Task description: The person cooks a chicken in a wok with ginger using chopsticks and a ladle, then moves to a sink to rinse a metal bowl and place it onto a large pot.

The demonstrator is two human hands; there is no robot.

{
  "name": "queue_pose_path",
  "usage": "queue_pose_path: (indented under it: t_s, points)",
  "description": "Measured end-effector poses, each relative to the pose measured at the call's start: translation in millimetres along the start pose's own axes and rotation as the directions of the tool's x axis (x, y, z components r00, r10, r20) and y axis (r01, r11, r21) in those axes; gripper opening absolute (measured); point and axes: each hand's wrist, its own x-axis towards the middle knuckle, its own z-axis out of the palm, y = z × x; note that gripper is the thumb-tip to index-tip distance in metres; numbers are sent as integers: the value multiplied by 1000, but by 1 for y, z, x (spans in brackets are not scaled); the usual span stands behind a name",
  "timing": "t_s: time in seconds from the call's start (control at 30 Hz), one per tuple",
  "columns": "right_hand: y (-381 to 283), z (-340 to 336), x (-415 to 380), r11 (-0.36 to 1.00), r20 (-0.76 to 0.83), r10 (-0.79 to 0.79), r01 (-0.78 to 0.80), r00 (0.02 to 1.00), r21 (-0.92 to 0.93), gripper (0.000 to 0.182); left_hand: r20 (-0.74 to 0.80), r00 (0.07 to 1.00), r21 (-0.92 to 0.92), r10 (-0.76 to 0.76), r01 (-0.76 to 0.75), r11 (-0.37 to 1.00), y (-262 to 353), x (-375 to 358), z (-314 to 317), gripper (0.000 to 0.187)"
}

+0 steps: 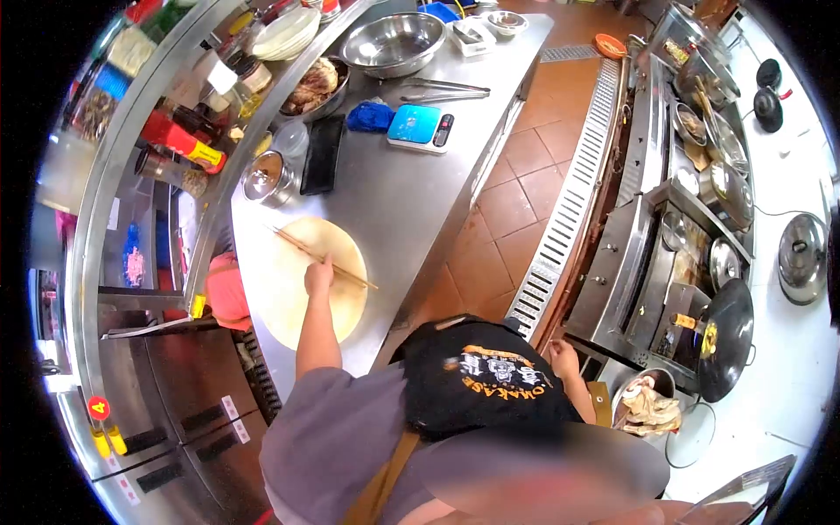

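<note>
My left hand (319,276) is closed around a pair of long wooden chopsticks (353,276), which slant across a round, pale cutting board (284,302). The board lies on the steel counter. My right hand (562,357) hangs by my right side near the front of the stove, its fingers loosely bent, with nothing visible in it. A lidded steel pot (266,178) and a black tray (324,155) stand just beyond the board. Farther along the counter sit a blue-topped kitchen scale (417,125) and a blue cloth (370,116).
Tongs (442,89), a large steel bowl (394,44) and a bowl of meat (313,92) occupy the counter's far part. Bottles fill the left shelf (144,105). Right is the stove (621,271), with a wok (731,341) and a pot of pale food pieces (647,404).
</note>
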Motion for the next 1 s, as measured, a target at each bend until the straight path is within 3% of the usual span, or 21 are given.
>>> queue_pose_path:
  t_s: [0.13,0.27,0.33,0.37,0.4,0.43,0.47,0.5,0.53,0.57,0.6,0.7,0.73,0.77,0.8,0.83,0.87,0.9,0.93,0.97,1.0]
  points:
    - [24,1,-8,956,35,137,-141,990,256,29,28,998,84,-65,62,995,-6,-4,-4,72]
    - [63,-8,43,990,34,-1,-4,999,138,32,14,978,-276,-208,204,939,10,-23,3,70]
    - [65,-9,76,988,12,40,-41,999,148,30,103,980,-426,-172,200,882,13,-28,-6,61]
    - [48,-26,87,991,13,31,-32,999,132,33,87,995,-688,54,21,726,1,-21,0,64]
    - [33,-39,106,986,56,105,-111,993,122,36,-18,831,-454,556,-503,736,-18,-25,-16,66]
    - [14,-56,117,976,83,136,-148,987,161,38,-55,908,289,416,-385,877,-5,17,-22,57]
    - [6,-64,124,969,-1,130,-127,992,210,35,-90,960,866,265,-56,497,9,52,-28,49]
    - [11,-54,153,973,46,166,-171,985,158,33,-464,584,877,666,195,440,33,64,-14,38]
    - [0,-69,159,960,39,186,-190,982,206,33,-531,626,543,572,-267,796,102,34,-17,34]
    - [-5,-77,176,955,33,203,-206,979,215,32,-589,658,-39,469,-603,796,188,-12,-24,32]
    - [-7,-78,188,940,21,243,-241,970,242,32,-662,421,173,620,-719,673,252,-2,4,23]
    - [-20,-100,238,931,41,262,-264,964,252,33,-170,306,-336,937,-911,237,427,-5,110,15]
    - [6,-73,269,922,-27,309,-293,951,255,31,305,260,-375,916,-851,366,521,-86,101,17]
    - [14,-68,273,828,-233,221,-57,947,557,28,448,249,-369,859,-824,431,572,-106,123,18]
    - [26,-74,296,810,15,434,-397,901,431,27,516,111,-378,849,-860,342,619,-116,144,22]
    - [46,-59,307,737,-136,388,-218,912,640,28,448,-91,-355,889,-931,84,657,-113,180,24]
    - [83,-33,328,675,-222,355,-85,908,733,26,500,-201,-514,842,-852,101,689,-97,236,23]
    - [77,-59,305,770,-245,418,-199,875,606,19,650,-291,-323,702,-942,-91,734,-169,180,32]
    - [164,23,315,926,-579,125,114,805,359,16,706,-254,-467,661,-868,165,748,-179,234,33]
    - [154,-2,302,444,-171,468,-63,867,894,12,645,-433,-504,629,-860,-75,782,-222,164,28]
    - [170,-2,291,898,-355,191,-17,915,440,10,628,-541,-436,559,-840,-324,809,-237,204,23]
